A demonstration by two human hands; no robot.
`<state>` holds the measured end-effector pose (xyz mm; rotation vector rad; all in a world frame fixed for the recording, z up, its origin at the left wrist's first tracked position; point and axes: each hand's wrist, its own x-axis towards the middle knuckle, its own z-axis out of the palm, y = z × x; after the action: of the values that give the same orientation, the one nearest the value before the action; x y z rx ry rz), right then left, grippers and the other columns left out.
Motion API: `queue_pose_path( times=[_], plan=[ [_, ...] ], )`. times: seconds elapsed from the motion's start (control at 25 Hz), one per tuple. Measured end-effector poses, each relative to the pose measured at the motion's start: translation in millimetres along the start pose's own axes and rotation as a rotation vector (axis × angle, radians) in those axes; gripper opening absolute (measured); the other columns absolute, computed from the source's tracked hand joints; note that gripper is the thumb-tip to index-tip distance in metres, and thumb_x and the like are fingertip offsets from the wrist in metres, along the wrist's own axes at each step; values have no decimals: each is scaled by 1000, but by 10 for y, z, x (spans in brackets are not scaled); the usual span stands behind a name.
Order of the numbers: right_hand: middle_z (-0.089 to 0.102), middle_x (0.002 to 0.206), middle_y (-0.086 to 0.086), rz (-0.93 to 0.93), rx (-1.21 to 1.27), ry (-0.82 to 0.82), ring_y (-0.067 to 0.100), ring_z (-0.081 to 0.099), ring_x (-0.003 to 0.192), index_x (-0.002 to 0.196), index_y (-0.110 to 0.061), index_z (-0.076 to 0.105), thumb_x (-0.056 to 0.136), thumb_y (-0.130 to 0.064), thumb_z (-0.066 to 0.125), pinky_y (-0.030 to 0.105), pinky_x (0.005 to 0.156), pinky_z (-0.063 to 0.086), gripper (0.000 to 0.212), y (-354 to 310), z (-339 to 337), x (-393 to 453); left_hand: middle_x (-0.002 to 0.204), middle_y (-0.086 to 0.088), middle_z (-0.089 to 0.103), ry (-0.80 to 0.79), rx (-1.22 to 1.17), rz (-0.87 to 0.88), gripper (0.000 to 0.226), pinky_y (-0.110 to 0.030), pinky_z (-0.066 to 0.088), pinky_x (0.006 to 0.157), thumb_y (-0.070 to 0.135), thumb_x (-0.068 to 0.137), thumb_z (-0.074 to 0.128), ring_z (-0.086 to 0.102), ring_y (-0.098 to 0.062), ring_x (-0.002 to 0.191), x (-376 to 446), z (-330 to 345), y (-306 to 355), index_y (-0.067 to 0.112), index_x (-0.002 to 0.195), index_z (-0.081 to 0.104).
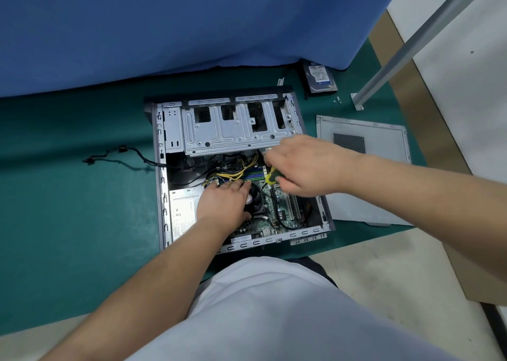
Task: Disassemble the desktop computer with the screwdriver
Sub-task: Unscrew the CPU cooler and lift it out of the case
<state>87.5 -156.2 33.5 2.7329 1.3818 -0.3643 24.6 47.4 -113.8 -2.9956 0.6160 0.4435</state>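
Gripped in the curled fingers of the right hand (304,166), the screwdriver (271,175) shows only its yellow-and-black handle, angled down toward the motherboard (277,204); its tip is hidden. Left hand (223,200) lies palm-down inside the case, fingers extended and resting on the black cooler fan (255,198) and the nearby bundle of yellow and black cables (233,172); it holds nothing. Both hands work within the desktop computer (236,168), which lies on its side with the side opening upward, on the green mat (71,196). Inside the chassis, the grey metal drive cage (233,127) spans the far end, and the power supply (182,212), bearing a white label, occupies the near-left corner beside the left wrist. Expansion slots (290,204) run along the board below the right hand. A black cable (118,156) trails out of the case over its left wall onto the mat. Right of the case, touching its edge, lies the removed side panel (365,168) with a perforated vent. Farther back rests a hard drive (319,76), with several small screws (337,100) just beside the foot of a metal post (411,47). Blue cloth (164,26) hangs behind the mat.
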Motion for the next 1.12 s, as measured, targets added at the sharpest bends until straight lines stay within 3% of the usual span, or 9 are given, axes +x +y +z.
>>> queue_pose_path(
  times=[0.24,0.32,0.48,0.56,0.68,0.8,0.92,1.04,1.12],
  plan=[
    [30,49,-5,478,-239,88,22,32,44,103,-17,48,103,-63,20,25,46,22,54,-160,75,93,167,2,30,-4,9,1,89,-42,33,112,66,93,56,36,-18,149,-13,18,-4,25,162,18],
    [42,56,-2,347,-184,84,24,42,49,106,-13,48,104,-50,28,30,48,31,41,-119,100,116,167,2,30,-6,4,4,89,-42,33,112,66,93,56,36,-18,149,-6,15,-8,25,162,18],
    [57,94,4,38,41,-33,24,50,87,112,-12,52,95,-43,45,42,79,47,35,-4,3,69,167,2,30,-4,9,1,89,-42,33,111,66,93,56,36,-18,149,-8,4,6,25,162,18],
    [54,77,2,249,-83,55,23,49,69,107,-14,48,99,-62,31,37,62,46,51,-56,31,66,167,3,30,-1,10,3,89,-42,32,112,66,93,56,36,-18,149,-9,8,1,25,162,18],
    [29,48,-4,564,-226,145,18,28,41,93,-19,37,100,-69,16,24,47,22,54,-177,108,129,166,3,30,1,13,2,89,-42,32,112,67,92,56,36,-18,149,-14,9,2,25,162,19],
    [45,61,0,259,-124,128,26,50,58,103,-13,48,104,-44,34,32,51,35,34,-122,149,124,166,3,30,3,7,5,89,-41,32,112,66,93,56,36,-17,149,-7,7,2,25,162,19],
    [54,84,3,27,3,88,27,51,78,107,-11,52,97,-37,45,39,69,43,29,-85,101,84,167,3,29,-2,2,2,88,-42,32,113,66,93,56,36,-17,149,-9,0,-1,26,162,18],
    [37,54,-4,443,-159,183,22,40,47,101,-16,46,101,-67,24,26,47,27,55,-180,118,91,167,3,29,-1,10,6,89,-42,32,113,65,93,56,35,-17,150,-17,2,-4,25,162,18],
    [26,47,-5,550,-222,187,19,30,42,102,-15,50,102,-65,22,23,45,22,57,-188,160,112,167,3,29,-2,10,7,88,-42,32,113,65,93,56,36,-17,149,-16,-3,-3,25,162,18]
  ],
)
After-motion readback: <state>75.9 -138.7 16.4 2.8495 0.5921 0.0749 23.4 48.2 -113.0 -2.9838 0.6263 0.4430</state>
